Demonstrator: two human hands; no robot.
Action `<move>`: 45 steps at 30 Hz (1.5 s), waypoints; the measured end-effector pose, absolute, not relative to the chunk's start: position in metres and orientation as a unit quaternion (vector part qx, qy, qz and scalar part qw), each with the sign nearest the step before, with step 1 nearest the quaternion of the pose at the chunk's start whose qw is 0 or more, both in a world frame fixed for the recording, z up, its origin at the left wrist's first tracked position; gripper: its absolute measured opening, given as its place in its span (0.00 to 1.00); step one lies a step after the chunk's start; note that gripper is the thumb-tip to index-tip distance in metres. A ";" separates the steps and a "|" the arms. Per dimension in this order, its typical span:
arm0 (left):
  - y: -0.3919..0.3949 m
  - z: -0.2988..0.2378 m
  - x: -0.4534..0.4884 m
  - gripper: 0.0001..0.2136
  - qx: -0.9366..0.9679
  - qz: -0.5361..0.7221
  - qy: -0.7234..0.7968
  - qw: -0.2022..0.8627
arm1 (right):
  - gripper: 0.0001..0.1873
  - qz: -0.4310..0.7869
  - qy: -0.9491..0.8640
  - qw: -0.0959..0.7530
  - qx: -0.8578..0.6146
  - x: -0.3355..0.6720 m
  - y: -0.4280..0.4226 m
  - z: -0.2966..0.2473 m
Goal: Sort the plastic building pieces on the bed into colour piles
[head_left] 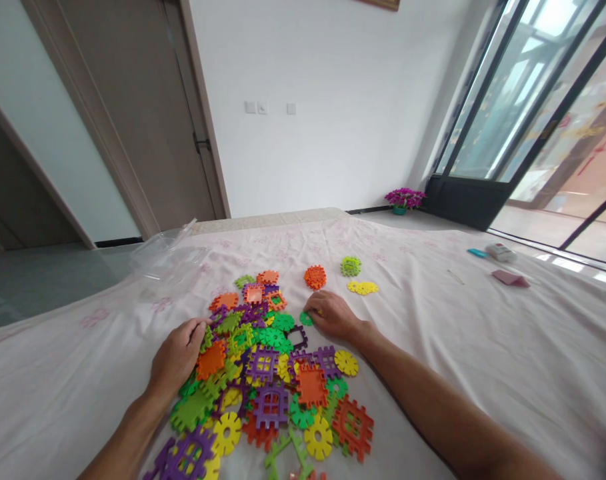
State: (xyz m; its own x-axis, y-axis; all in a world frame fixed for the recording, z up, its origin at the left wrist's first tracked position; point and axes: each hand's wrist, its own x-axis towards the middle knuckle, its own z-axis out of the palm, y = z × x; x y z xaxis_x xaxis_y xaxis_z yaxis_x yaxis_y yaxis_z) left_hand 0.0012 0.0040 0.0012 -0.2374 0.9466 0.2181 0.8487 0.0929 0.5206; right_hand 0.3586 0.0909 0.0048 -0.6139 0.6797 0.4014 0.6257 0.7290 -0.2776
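A heap of plastic interlocking building pieces (273, 363) lies in front of me, made of notched squares, window frames and discs. My left hand (179, 353) is at the heap's left edge, its fingers curled at a light green notched piece (206, 339); part of its grip is hidden. On the far right side of the heap, my right hand (333, 315) has its fingertips closed on a green notched disc (306, 319). Beyond that hand sit an orange stack of pieces (315, 277), a light green stack (351, 267) and yellow discs (363, 288).
A patterned pale cloth (423, 333) covers the surface. Clear plastic packaging (167, 257) lies at the far left. Toward the far right are a pink folded item (511, 279), a white pack (501, 253) and a blue object (477, 253).
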 end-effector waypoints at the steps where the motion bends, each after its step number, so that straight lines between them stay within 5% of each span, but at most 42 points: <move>1: 0.004 0.001 0.001 0.18 0.612 0.282 0.734 0.086 | 0.10 0.053 -0.896 0.247 -0.365 0.359 0.091 0.004; 45: 0.004 0.000 -0.001 0.19 0.611 0.276 0.736 0.093 | 0.11 0.086 -0.886 0.260 -0.374 0.361 0.096 0.000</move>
State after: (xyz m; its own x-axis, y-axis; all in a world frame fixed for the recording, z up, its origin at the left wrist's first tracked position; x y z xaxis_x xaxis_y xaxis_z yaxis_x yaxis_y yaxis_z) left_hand -0.0011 0.0045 -0.0005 -0.2348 0.9512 0.2004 0.8483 0.0999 0.5200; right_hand 0.3607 0.0959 0.0004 -0.5852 0.7076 0.3961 0.6179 0.7054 -0.3472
